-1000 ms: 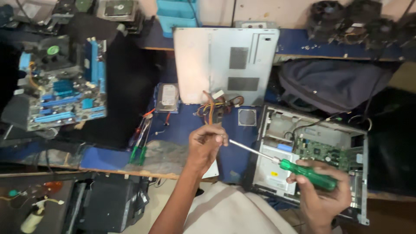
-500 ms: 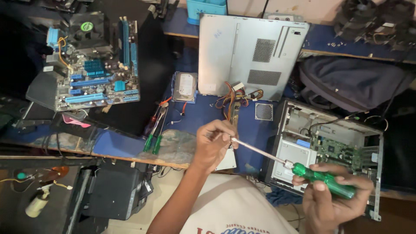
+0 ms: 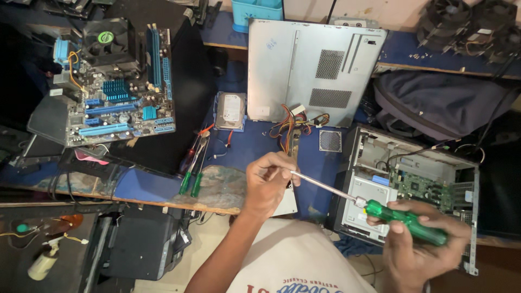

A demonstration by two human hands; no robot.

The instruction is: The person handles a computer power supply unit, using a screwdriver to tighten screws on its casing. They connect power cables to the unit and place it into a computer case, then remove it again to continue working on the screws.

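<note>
- Blue-topped, worn and cluttered, one workbench fills our view, with computer parts spread across it.
- Nearest us, our right hand is wrapped tightly around the green handle of one screwdriver, low at the right, in front of the open case.
- Our left hand has its fingertips pinched together on the tip of the screwdriver's metal shaft, which runs up and left from the handle.
- Behind the right hand lies one open computer case, a green circuit board showing inside.
- Left of our left hand we count two green-handled screwdrivers lying side by side near the bench edge.
- Farther back lies one hard drive, and just right of it one bundle of coloured wires.
- One grey case panel with two vent grilles lies beyond those.
- Far left sits one blue motherboard.
- At the right lies one dark bag, with several black fans behind it.
</note>
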